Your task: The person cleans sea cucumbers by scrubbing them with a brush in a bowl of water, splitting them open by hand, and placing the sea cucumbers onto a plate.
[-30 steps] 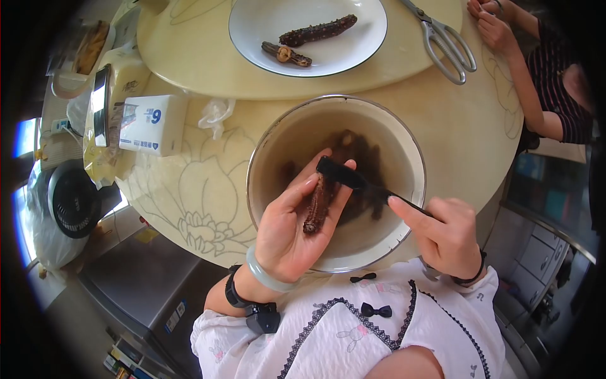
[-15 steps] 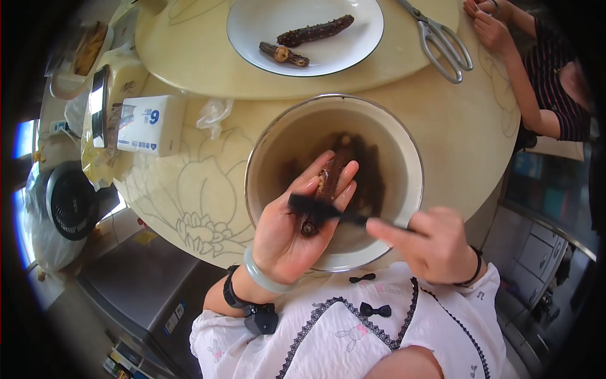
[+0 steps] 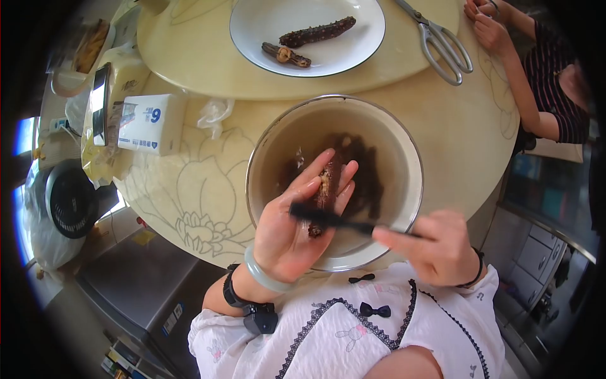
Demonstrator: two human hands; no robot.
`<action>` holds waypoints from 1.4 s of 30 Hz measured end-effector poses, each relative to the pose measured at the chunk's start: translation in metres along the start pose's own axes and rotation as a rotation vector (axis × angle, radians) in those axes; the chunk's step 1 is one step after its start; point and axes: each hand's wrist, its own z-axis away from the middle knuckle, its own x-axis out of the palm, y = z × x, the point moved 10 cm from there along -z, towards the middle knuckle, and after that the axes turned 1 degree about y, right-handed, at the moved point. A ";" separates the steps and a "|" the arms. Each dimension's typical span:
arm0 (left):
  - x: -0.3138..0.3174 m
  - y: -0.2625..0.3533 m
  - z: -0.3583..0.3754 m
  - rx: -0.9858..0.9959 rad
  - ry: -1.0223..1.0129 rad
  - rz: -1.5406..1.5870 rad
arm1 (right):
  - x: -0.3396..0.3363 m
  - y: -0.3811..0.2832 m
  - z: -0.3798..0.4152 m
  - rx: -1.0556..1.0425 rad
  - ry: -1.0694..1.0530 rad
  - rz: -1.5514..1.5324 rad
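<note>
Palm up over the basin, my left hand (image 3: 281, 237) cradles a dark sea cucumber (image 3: 328, 183) along its fingers, which curve lightly around it. A black brush (image 3: 344, 222) is in my right hand (image 3: 435, 246), index finger stretched along the handle. Its blurred head crosses the lower part of the sea cucumber and hides some of it. Below both hands, the white enamel basin (image 3: 413, 189) holds murky water with more dark pieces (image 3: 366, 170) in it.
Beyond the basin, a white plate (image 3: 347, 60) bears two sea cucumbers (image 3: 319, 33), beside grey scissors (image 3: 442, 47). To the left are a tissue pack (image 3: 148, 126), a crumpled plastic bag (image 3: 214, 115) and a phone (image 3: 100, 104). Another person's hands (image 3: 489, 28) rest at the table's right edge.
The brush has shifted slightly and its head sits a little lower across the sea cucumber. A bright splash shows on the water left of my fingers.
</note>
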 end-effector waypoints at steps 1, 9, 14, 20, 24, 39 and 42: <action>-0.002 0.002 0.000 0.017 0.061 -0.037 | 0.000 0.000 0.000 0.000 -0.001 0.000; -0.010 -0.001 -0.002 0.011 0.049 -0.025 | -0.010 0.030 -0.004 0.106 0.173 0.348; -0.011 0.000 -0.004 0.024 0.010 0.020 | -0.011 0.040 -0.001 0.142 0.176 0.418; -0.012 0.000 -0.003 0.025 0.114 -0.084 | 0.002 0.010 0.007 0.032 -0.032 -0.086; -0.007 -0.004 -0.003 -0.028 -0.024 0.020 | -0.003 0.026 0.011 0.067 0.082 0.155; -0.011 -0.003 -0.001 -0.026 0.020 0.025 | 0.004 0.010 0.000 0.044 -0.007 0.104; -0.010 -0.006 -0.001 -0.016 0.055 -0.006 | -0.006 0.026 0.001 0.083 0.100 0.188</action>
